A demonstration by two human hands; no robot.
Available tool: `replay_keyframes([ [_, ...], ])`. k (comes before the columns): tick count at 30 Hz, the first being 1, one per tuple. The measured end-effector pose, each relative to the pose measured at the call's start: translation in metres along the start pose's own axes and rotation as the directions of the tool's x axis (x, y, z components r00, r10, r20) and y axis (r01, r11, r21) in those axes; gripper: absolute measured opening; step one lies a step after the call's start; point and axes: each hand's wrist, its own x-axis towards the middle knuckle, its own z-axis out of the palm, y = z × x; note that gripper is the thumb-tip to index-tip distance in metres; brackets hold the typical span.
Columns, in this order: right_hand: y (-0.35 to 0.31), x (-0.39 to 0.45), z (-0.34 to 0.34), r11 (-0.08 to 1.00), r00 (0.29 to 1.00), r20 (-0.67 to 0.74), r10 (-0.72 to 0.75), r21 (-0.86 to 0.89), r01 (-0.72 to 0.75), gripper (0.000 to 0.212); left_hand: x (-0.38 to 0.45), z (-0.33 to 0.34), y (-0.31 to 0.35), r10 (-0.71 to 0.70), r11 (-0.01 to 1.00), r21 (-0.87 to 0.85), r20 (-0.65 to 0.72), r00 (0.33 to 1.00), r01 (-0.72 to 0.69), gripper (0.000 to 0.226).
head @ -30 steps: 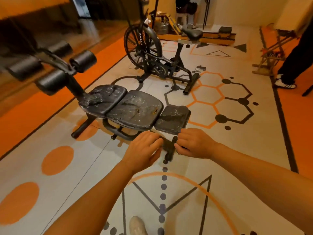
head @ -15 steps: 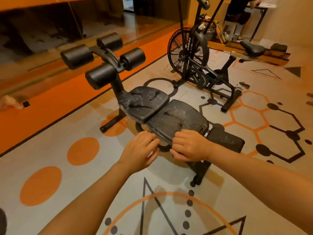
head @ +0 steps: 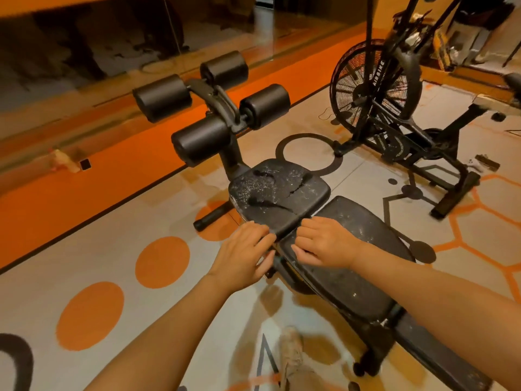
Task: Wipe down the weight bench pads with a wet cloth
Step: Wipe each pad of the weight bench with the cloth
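Both hands reach forward over the bench (head: 346, 280), which stands on a pale floor (head: 70, 249) painted with orange dots and black lines.

Left hand (head: 242, 256): held at the near edge of the seat pad (head: 277, 194), fingers straight and together, tips at the gap where the seat pad meets the back pad (head: 355, 261). Whether they touch the frame beneath, I cannot tell. It holds nothing that shows.

Right hand (head: 324, 242): knuckles up over the head of the back pad, fingers curled under. Whether anything sits inside that curl is hidden; no cloth shows anywhere.

Pads: both black, cracked and flecked with white. The seat pad has torn patches across its top. A third, smaller pad (head: 439, 359) runs off toward lower right, partly behind the right forearm.

Four black foam rollers (head: 265, 105) stand on the upright post at the far end of the bench.

Beyond, to the right: a fan bike (head: 377, 83), wheel cage facing the camera, well apart from the bench.

A shoe (head: 291, 351) shows at bottom centre, just beside the bench foot.
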Motion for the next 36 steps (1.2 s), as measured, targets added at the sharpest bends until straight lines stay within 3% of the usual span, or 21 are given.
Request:
replay_keyframes([
  [7,0.115,0.048,0.058,0.999,1.0,-0.004,0.0,0.054,0.0,0.035,0.062,0.032,-0.087,-0.18,0.984,0.023,0.065,0.982,0.179,0.025],
  [16,0.202,0.096,0.114,0.994,0.993,0.092,0.071,0.073,-0.078,0.035,0.109,0.067,-0.195,-0.175,0.984,0.006,0.123,0.977,0.176,0.025],
  [22,0.24,0.123,0.176,0.976,0.968,0.13,0.213,0.013,-0.217,0.039,0.13,0.105,-0.286,-0.094,0.993,-0.056,0.22,0.971,0.108,0.028],
  [27,0.26,0.15,0.229,0.913,0.903,0.152,0.402,0.001,-0.407,0.041,0.135,0.139,-0.357,-0.068,0.988,-0.115,0.258,0.964,0.101,0.029],
  [31,0.268,0.169,0.272,0.891,0.877,0.196,0.439,0.03,-0.453,0.056,0.118,0.171,-0.384,-0.109,0.98,-0.118,0.361,0.926,0.162,0.034],
  [36,0.27,0.175,0.334,0.89,0.874,0.269,0.404,0.103,-0.444,0.045,0.073,0.211,-0.39,-0.18,0.961,-0.106,0.457,0.871,0.254,0.041],
])
